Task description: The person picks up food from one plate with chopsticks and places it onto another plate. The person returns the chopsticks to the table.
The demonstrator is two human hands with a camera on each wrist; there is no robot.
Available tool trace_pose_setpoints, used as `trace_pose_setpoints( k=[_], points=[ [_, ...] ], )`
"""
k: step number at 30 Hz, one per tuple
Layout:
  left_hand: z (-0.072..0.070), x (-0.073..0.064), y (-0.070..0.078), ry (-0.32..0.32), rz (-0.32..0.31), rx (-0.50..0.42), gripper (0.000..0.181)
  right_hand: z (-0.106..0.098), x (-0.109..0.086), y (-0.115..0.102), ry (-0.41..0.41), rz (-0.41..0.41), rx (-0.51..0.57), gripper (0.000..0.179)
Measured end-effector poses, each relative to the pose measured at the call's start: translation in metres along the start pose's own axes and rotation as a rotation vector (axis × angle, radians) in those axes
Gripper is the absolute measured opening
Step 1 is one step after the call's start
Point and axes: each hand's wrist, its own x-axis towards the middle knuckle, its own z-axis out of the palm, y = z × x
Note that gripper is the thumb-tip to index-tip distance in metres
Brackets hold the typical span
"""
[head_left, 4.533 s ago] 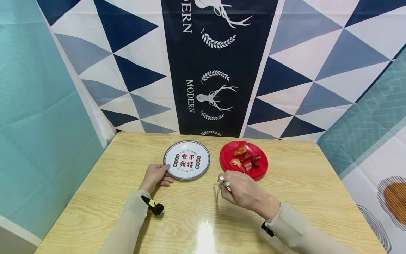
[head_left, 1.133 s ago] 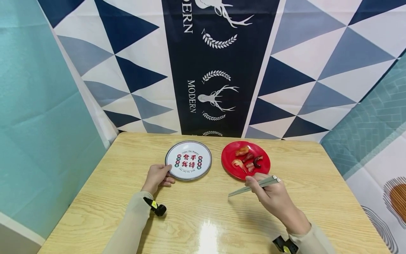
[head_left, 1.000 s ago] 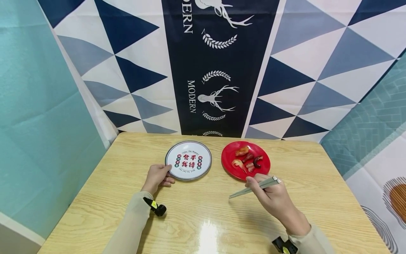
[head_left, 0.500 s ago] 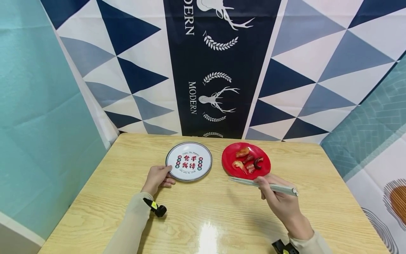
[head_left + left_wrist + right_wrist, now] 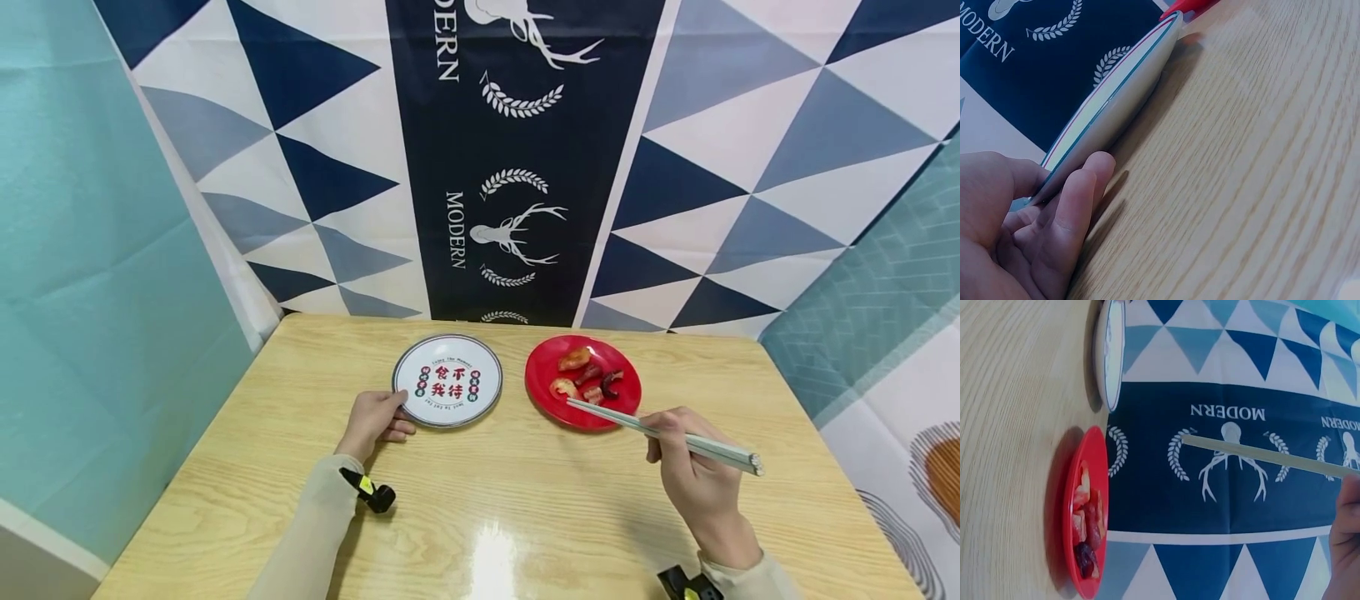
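My left hand (image 5: 372, 421) pinches the near-left rim of a white plate (image 5: 465, 408) with dark rim lines and red and green lettering; in the left wrist view, the thumb is over the rim and the fingers are under it. My right hand (image 5: 697, 471) grips a pair of pale green chopsticks (image 5: 626, 419), their tips together. In the head view the tips overlap the near part of a red plate (image 5: 547, 400); in the right wrist view they hang apart from it. That plate bears a shrimp (image 5: 562, 387), a dark curled piece (image 5: 611, 382) and several other food pieces.
Both plates stand on a light wooden table (image 5: 450, 517), near its back edge. Behind it hangs a patterned cloth (image 5: 495, 167) with triangles and deer heads. Black wrist cameras sit on both sleeves.
My right hand has moved right and turned, so the chopstick tips have swung from over the table to over the red plate. My left hand stays at the white plate.
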Motion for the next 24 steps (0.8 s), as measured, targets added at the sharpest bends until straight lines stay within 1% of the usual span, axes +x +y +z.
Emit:
trace_pose_setpoints(
  k=[4, 13, 17, 21, 24],
  points=[
    [-0.001, 0.000, 0.001, -0.006, -0.002, -0.006, 0.035, 0.000, 0.003, -0.002, 0.051, -0.009, 0.017, 0.032],
    [-0.001, -0.001, 0.005, -0.002, -0.005, -0.004, 0.034, -0.007, 0.002, 0.001, 0.108, 0.015, 0.003, 0.034],
    [-0.001, 0.000, 0.005, -0.009, -0.014, -0.009, 0.034, -0.012, 0.002, 0.001, 0.137, 0.011, 0.051, 0.030],
    [0.000, 0.000, 0.002, -0.002, -0.009, -0.010, 0.035, -0.014, 0.002, 0.003, 0.161, 0.041, 0.091, 0.027],
    [0.000, 0.001, 0.001, 0.005, -0.018, 0.003, 0.034, -0.016, 0.000, 0.005, 0.181, 0.080, 0.076, 0.027]
  ],
)
